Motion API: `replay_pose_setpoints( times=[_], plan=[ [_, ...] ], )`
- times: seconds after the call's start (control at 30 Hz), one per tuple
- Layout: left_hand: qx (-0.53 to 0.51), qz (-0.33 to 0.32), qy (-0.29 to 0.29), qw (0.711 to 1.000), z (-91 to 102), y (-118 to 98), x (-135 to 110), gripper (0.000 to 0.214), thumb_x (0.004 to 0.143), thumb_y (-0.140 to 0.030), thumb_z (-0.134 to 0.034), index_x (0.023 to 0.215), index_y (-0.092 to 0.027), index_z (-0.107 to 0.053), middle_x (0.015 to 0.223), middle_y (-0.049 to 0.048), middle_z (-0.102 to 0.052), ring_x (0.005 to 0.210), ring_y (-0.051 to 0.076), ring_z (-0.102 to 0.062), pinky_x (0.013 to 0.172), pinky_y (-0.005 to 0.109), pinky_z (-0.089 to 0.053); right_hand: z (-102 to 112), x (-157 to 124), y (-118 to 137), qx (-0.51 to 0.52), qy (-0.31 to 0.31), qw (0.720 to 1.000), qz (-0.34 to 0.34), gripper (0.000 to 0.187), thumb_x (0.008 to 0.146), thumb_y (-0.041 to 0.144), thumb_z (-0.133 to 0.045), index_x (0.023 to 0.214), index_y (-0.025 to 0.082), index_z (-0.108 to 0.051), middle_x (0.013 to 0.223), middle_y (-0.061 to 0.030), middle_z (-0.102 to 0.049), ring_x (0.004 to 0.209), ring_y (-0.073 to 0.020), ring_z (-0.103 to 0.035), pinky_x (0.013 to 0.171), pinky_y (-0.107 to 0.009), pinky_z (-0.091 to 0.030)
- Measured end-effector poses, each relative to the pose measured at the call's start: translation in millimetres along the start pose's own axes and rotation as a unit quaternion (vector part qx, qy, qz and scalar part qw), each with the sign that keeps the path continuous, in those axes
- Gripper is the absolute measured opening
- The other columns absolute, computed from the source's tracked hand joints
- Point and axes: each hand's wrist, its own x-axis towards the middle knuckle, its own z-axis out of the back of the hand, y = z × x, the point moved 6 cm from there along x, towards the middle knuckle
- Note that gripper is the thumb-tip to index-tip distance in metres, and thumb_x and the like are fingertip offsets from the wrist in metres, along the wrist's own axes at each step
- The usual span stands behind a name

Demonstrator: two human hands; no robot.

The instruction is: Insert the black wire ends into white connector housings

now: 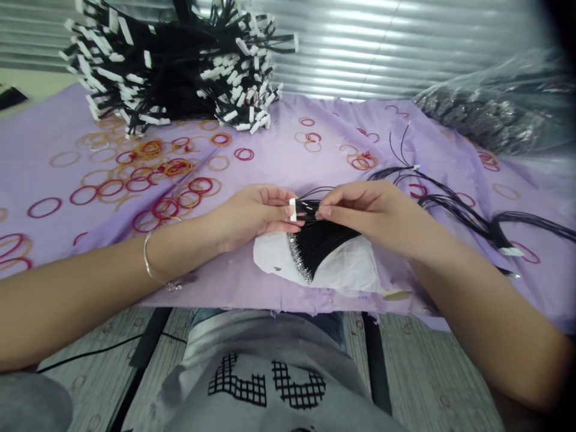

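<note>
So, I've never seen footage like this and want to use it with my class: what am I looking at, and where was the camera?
This picture comes from a camera worn on a person's head, looking down, so their arms enter from the bottom. The left hand pinches a small white connector. The right hand grips thin black wires from a fanned bundle, whose silver metal ends rest on a white sheet. Beneath lies a purple cloth scattered with rubber bands. Farther back stands a heap of black wires with white connectors. A plastic bag of silvery parts lies at the far right, with more black wires nearer the right hand.
</note>
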Motion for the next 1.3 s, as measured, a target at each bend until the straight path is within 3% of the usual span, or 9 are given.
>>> replay_pose_setpoints(
  times=[0.13, 0.27, 0.5, 0.73, 1.0, 1.3],
  plan=[
    [0.012, 0.002, 0.001, 1.0, -0.9, 0.6, 0.5, 0.014, 0.077, -0.001, -0.057, 0.088, -0.009, -0.06, 0.078, 0.0059, -0.066, 0.072, 0.011, -0.066, 0.072, 0.023, -0.054, 0.1, 1.8, -3.3, -0.099, -0.018, 0.995, -0.015, 0.014, 0.077, 0.026, -0.056, 0.071, 0.015, -0.062, 0.061, 0.0015, -0.054, 0.053, -0.0063, -0.043, 0.049, -0.02, -0.032],
    [0.026, 0.009, 0.002, 1.0, 0.1, 1.9, 1.2, 0.016, 0.076, -0.001, -0.058, 0.089, -0.009, -0.063, 0.08, 0.0069, -0.067, 0.072, 0.011, -0.066, 0.072, 0.022, -0.054, -1.3, 3.5, -2.7, -0.157, -0.033, 0.987, -0.031, 0.012, 0.073, 0.021, -0.055, 0.065, 0.015, -0.061, 0.057, 0.002, -0.054, 0.051, -0.0062, -0.043, 0.049, -0.02, -0.031],
    [0.049, 0.01, 0.01, 0.999, 1.8, 4.0, 0.9, 0.025, 0.067, -0.001, -0.066, 0.09, -0.011, -0.064, 0.081, 0.0051, -0.068, 0.073, 0.01, -0.065, 0.072, 0.021, -0.053, -2.2, 4.3, -3.3, -0.156, -0.027, 0.987, -0.037, 0.013, 0.072, 0.021, -0.054, 0.064, 0.015, -0.061, 0.056, 0.0022, -0.053, 0.051, -0.0063, -0.042, 0.049, -0.021, -0.032],
    [0.044, 0.012, 0.0, 0.999, -1.6, 1.5, -0.5, 0.023, 0.068, 0.002, -0.062, 0.087, -0.011, -0.064, 0.077, 0.0035, -0.068, 0.069, 0.009, -0.064, 0.072, 0.02, -0.053, -4.1, 3.4, -3.5, -0.156, -0.008, 0.987, -0.047, 0.014, 0.073, 0.023, -0.054, 0.065, 0.015, -0.062, 0.058, 0.0015, -0.054, 0.051, -0.0068, -0.042, 0.05, -0.022, -0.032],
    [0.044, 0.009, 0.002, 0.999, -0.6, 1.1, -0.9, 0.018, 0.074, 0.0, -0.057, 0.089, -0.009, -0.063, 0.076, 0.0045, -0.068, 0.068, 0.01, -0.065, 0.07, 0.02, -0.054, -1.4, 3.7, -4.0, -0.165, -0.027, 0.985, -0.051, 0.012, 0.071, 0.02, -0.054, 0.064, 0.014, -0.061, 0.055, 0.0026, -0.053, 0.049, -0.0054, -0.041, 0.048, -0.021, -0.03],
    [0.045, 0.01, -0.01, 0.999, -1.0, 1.2, 0.2, 0.024, 0.069, 0.005, -0.058, 0.086, -0.01, -0.064, 0.073, 0.0035, -0.067, 0.067, 0.01, -0.065, 0.068, 0.019, -0.053, -3.6, 4.4, -5.4, -0.157, -0.025, 0.986, -0.046, 0.011, 0.071, 0.02, -0.055, 0.064, 0.015, -0.062, 0.055, 0.0027, -0.053, 0.049, -0.0055, -0.04, 0.047, -0.021, -0.03]
  ],
)
